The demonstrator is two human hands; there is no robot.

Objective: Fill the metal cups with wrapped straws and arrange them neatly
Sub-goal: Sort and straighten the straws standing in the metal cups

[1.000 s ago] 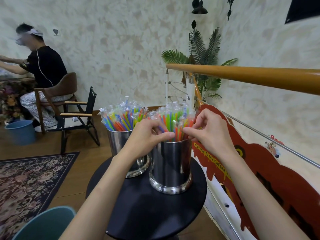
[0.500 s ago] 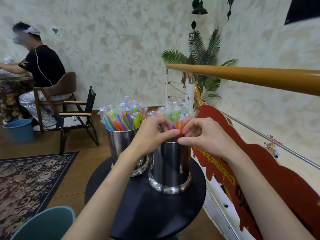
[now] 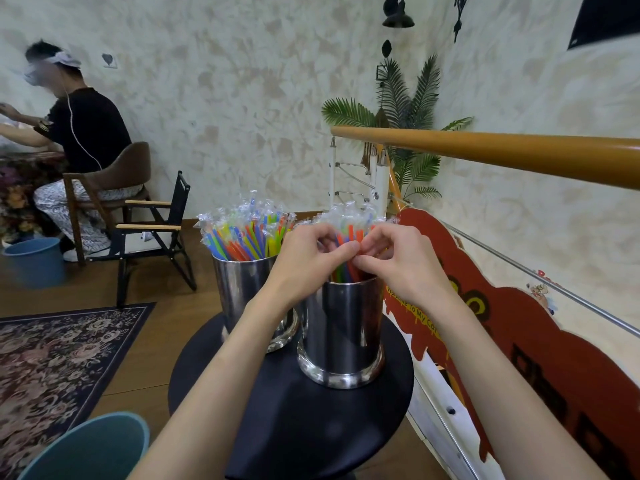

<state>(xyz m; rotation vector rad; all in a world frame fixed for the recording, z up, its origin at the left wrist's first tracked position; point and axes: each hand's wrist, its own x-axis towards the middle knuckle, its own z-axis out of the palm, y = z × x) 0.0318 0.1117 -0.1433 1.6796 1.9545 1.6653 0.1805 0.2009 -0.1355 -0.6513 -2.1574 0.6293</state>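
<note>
Standing on the round black table (image 3: 311, 427), whose near edge is hidden by the forearms, two metal cups sit close together, both packed with wrapped straws. The right cup (image 3: 343, 337) is in plain view; the left cup (image 3: 242, 289) is partly hidden behind the left wrist. Above the right cup, the left hand (image 3: 308, 261) and right hand (image 3: 398, 265) curl their fingers round its straws (image 3: 349, 233), fingertips nearly meeting and covering the middle of the bundle.
</note>
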